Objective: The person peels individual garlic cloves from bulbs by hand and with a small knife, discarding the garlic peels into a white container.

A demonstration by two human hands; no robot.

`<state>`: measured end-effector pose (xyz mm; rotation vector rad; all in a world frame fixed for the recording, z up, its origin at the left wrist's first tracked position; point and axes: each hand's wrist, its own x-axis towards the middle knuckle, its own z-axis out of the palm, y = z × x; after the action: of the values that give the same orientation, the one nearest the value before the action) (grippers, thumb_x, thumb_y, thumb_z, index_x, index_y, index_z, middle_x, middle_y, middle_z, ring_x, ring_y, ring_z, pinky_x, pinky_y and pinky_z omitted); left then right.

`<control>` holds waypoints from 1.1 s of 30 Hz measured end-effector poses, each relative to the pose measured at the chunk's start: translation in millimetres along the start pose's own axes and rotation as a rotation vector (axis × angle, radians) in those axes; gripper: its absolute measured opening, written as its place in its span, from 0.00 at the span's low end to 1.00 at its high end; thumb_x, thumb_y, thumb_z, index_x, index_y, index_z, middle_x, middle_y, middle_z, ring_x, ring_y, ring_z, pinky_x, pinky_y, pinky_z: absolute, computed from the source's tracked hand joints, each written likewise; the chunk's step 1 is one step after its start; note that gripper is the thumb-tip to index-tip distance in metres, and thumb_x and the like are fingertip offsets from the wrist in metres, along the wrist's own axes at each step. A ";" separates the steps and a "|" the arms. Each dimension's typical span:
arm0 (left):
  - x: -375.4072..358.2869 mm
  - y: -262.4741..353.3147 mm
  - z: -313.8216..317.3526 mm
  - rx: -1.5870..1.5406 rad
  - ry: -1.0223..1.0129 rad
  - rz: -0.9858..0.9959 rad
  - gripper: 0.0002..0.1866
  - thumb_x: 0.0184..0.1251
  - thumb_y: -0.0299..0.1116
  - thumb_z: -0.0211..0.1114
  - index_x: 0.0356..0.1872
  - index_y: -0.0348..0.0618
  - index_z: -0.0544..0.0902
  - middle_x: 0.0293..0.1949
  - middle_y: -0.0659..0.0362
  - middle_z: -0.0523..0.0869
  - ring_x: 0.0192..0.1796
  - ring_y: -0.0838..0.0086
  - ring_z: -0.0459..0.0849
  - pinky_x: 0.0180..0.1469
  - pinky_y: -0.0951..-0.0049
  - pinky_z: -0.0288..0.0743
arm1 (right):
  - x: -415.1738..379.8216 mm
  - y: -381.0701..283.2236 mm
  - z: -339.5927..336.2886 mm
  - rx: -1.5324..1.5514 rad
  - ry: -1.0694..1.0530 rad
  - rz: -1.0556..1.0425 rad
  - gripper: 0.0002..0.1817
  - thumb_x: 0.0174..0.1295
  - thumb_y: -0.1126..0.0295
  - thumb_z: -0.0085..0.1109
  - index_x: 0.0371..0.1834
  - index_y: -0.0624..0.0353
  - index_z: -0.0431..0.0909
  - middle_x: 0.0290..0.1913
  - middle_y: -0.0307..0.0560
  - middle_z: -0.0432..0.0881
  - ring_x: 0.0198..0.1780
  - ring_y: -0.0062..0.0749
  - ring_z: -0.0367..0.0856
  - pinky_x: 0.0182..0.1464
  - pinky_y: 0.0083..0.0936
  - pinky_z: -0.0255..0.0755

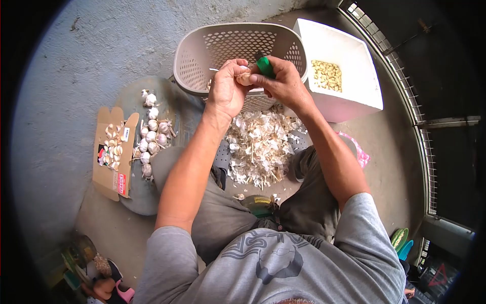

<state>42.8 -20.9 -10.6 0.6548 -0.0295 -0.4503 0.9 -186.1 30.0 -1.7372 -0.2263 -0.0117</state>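
Above the basket's near rim, my left hand is closed on a garlic bulb, pinching it between thumb and fingers. My right hand grips a green-handled knife, and its thumb presses against the garlic. A dark part of the knife points away from me; its cutting edge cannot be made out. Both hands touch or nearly touch at the bulb. Below them, a heap of papery garlic skins lies on the floor between my feet.
A grey perforated basket stands in front. To its right, a white foam box holds peeled cloves. On the left, whole garlic bulbs lie beside a cardboard box with loose cloves. Another person is at lower left.
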 end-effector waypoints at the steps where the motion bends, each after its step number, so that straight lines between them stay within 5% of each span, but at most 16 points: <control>1: -4.0 0.5 8.1 0.006 0.012 0.004 0.10 0.70 0.28 0.58 0.49 0.38 0.77 0.42 0.54 0.84 0.39 0.66 0.82 0.48 0.64 0.80 | 0.8 -0.7 -0.4 0.015 0.015 -0.017 0.12 0.66 0.66 0.73 0.42 0.63 0.82 0.31 0.36 0.83 0.34 0.15 0.76 0.35 0.23 0.74; 7: -13.0 -5.0 20.3 0.455 0.021 0.121 0.09 0.80 0.40 0.56 0.43 0.46 0.77 0.30 0.62 0.82 0.27 0.79 0.77 0.28 0.75 0.73 | 0.4 -5.9 -2.8 -0.101 -0.007 0.042 0.12 0.71 0.65 0.68 0.39 0.65 0.82 0.31 0.40 0.86 0.36 0.16 0.80 0.38 0.22 0.76; 8: -12.4 -8.9 21.4 0.498 0.067 0.152 0.11 0.81 0.42 0.55 0.41 0.48 0.76 0.25 0.66 0.79 0.23 0.84 0.73 0.22 0.80 0.65 | 2.8 -0.3 -1.7 -0.104 0.006 -0.024 0.15 0.73 0.63 0.66 0.36 0.66 0.80 0.25 0.40 0.82 0.28 0.18 0.80 0.29 0.23 0.75; 12: -16.9 -13.2 34.8 0.402 0.183 0.204 0.09 0.81 0.38 0.55 0.40 0.47 0.75 0.25 0.66 0.79 0.19 0.85 0.72 0.18 0.82 0.62 | 4.5 1.8 6.8 0.021 0.034 0.096 0.18 0.74 0.61 0.63 0.32 0.65 0.78 0.20 0.40 0.79 0.18 0.20 0.77 0.18 0.23 0.68; 18: -1.4 -24.3 19.7 0.460 0.248 0.356 0.08 0.79 0.38 0.56 0.39 0.46 0.75 0.21 0.67 0.76 0.17 0.84 0.70 0.16 0.82 0.60 | 5.6 -3.0 10.5 0.052 0.078 0.095 0.19 0.78 0.57 0.59 0.36 0.64 0.78 0.19 0.37 0.77 0.17 0.17 0.72 0.18 0.20 0.66; 21: -1.5 -13.4 23.2 0.382 0.192 0.279 0.09 0.79 0.38 0.56 0.38 0.46 0.75 0.21 0.68 0.74 0.17 0.85 0.68 0.16 0.81 0.58 | 5.9 -5.4 8.6 0.013 0.084 -0.003 0.20 0.74 0.58 0.63 0.30 0.64 0.76 0.19 0.37 0.74 0.18 0.19 0.72 0.19 0.24 0.65; 22: -2.1 -12.2 23.7 0.399 0.191 0.276 0.09 0.79 0.37 0.56 0.38 0.45 0.76 0.21 0.68 0.75 0.17 0.85 0.69 0.17 0.81 0.60 | 10.8 3.7 4.8 -0.228 0.088 -0.117 0.21 0.74 0.59 0.64 0.30 0.65 0.76 0.19 0.38 0.73 0.21 0.19 0.67 0.23 0.26 0.64; 25: -3.5 -11.6 23.8 0.459 0.185 0.257 0.11 0.80 0.36 0.56 0.35 0.43 0.77 0.22 0.68 0.76 0.20 0.86 0.71 0.20 0.80 0.64 | 6.3 2.1 -0.6 -0.159 0.012 -0.075 0.21 0.74 0.60 0.64 0.29 0.67 0.75 0.19 0.40 0.73 0.23 0.20 0.65 0.24 0.28 0.64; 33: 5.0 -21.1 10.4 0.614 0.214 0.437 0.12 0.79 0.34 0.56 0.36 0.37 0.78 0.29 0.63 0.82 0.30 0.80 0.80 0.36 0.76 0.76 | 6.4 0.3 15.3 -0.151 0.130 -0.011 0.19 0.74 0.62 0.61 0.29 0.67 0.76 0.17 0.44 0.76 0.18 0.22 0.77 0.19 0.27 0.70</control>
<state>37.2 -43.7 -15.4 1.2641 -0.1083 0.0667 5.4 -170.4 27.7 -1.8771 -0.1428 -0.1526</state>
